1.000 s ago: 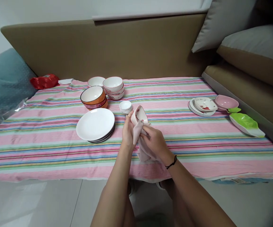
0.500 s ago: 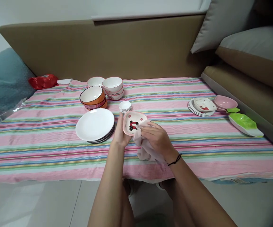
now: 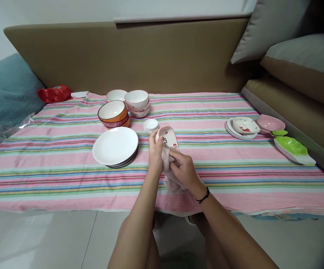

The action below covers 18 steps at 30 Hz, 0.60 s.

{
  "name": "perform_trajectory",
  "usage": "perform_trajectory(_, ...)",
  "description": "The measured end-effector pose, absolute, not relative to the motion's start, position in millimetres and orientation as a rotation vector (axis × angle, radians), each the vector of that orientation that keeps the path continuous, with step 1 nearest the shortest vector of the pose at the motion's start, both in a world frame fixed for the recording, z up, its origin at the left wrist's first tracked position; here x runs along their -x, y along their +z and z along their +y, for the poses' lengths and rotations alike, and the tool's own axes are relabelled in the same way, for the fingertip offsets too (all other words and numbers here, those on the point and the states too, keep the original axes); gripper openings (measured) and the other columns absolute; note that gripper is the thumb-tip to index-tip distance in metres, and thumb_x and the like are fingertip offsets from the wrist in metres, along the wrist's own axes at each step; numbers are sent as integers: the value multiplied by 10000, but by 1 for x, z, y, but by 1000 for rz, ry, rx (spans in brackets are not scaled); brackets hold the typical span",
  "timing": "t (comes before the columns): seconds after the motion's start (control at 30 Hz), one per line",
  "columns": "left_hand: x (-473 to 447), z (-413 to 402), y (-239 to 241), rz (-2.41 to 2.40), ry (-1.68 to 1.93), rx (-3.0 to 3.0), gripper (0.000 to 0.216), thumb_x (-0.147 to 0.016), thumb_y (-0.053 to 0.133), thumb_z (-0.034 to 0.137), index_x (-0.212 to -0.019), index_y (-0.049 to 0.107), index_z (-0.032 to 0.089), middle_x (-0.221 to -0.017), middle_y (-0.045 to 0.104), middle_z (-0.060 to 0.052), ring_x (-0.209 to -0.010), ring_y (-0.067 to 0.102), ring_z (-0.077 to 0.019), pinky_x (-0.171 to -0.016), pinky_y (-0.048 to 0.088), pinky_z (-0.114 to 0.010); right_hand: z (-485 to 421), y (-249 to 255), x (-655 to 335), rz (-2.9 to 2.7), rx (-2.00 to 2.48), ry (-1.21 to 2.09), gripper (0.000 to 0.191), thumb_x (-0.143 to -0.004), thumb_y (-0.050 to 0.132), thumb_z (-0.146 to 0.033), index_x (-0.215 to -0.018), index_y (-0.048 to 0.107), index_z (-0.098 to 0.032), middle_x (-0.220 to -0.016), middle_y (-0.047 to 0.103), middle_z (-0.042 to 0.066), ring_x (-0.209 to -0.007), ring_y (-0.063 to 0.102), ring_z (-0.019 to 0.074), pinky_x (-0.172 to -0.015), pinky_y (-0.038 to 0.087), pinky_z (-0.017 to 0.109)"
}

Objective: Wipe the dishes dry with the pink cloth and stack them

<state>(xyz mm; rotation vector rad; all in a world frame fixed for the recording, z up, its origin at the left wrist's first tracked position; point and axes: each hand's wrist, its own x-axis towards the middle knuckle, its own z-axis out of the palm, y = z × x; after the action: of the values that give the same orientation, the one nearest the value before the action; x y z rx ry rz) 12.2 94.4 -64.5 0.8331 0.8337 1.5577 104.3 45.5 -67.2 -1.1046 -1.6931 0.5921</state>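
My left hand (image 3: 156, 155) grips the left side of a small pink-rimmed bowl (image 3: 169, 135) with pink dots and dark lettering inside, tilted above the striped cloth. In my right hand (image 3: 184, 169) is a pale pink rag (image 3: 173, 183), pressed against the bowl's near edge; its loose end hangs below. The rag and fingers hide the lower part of the bowl. Just behind the left hand stands a stack of little white dishes (image 3: 151, 124). A pile of white plates (image 3: 115, 146) lies to the left.
Stacked orange-and-red bowls (image 3: 113, 114) and white pink-rimmed bowls (image 3: 137, 101) stand at the back left. On the right are small plates with a patterned bowl (image 3: 246, 126), a pink bowl (image 3: 271, 123) and a green leaf-shaped dish (image 3: 293, 148). A red package (image 3: 55, 94) lies far left.
The bowl has been turned and tilted, so its cat picture is now mostly hidden. My left hand has shifted right, and the rag has moved to the bowl's near edge.
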Motion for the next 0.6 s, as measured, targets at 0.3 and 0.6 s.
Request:
perform_trajectory(0.3, 10, 99, -61, 782, 1464, -867, 263, -825, 586, 379, -1019, 653, 215, -1079, 642, -38, -1045, 581, -204, -910, 439, -300, 51, -79, -118, -2143, 1190, 119, 315, -838, 382, -44, -1043, 593, -157, -1324, 562, 138, -1334, 414, 244, -1141, 129, 603)
perform_trajectory(0.6, 7, 96, -59, 885, 1592, -950, 210, -834, 582, 384, -970, 653, 239, -1015, 617, -10, -993, 558, -168, -884, 423, -247, 30, -66, -96, -1933, 1133, 424, 329, -818, 455, -72, -1089, 589, -201, -1090, 682, 60, -1127, 592, 208, -1131, 316, 448)
